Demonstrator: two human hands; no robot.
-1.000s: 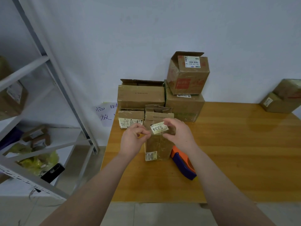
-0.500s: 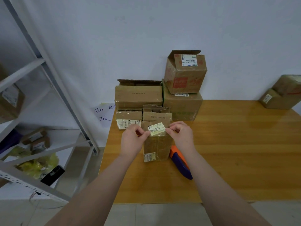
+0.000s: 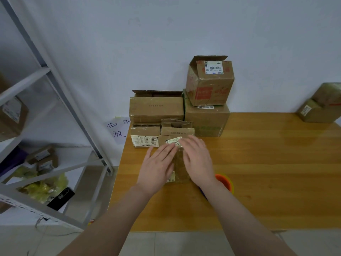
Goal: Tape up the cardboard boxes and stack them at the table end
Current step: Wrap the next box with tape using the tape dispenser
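Observation:
A small brown cardboard box (image 3: 180,163) lies on the wooden table (image 3: 267,163) in front of me. My left hand (image 3: 158,167) and my right hand (image 3: 197,159) both lie flat on its top, fingers straight, one on each side of the middle seam. A yellowish number label (image 3: 174,141) on the box's far end peeks out between my fingertips. The orange and blue tape dispenser (image 3: 224,182) lies just right of the box, mostly hidden by my right wrist.
Several cardboard boxes (image 3: 156,109) are piled against the wall behind, one with a red print (image 3: 209,82) on top, some with open flaps. Two more boxes (image 3: 321,104) sit at the far right table end. A metal shelf rack (image 3: 55,100) stands left.
Both hands let go of the number label they were pinching and came down flat onto the top of the box. The label now lies on the box.

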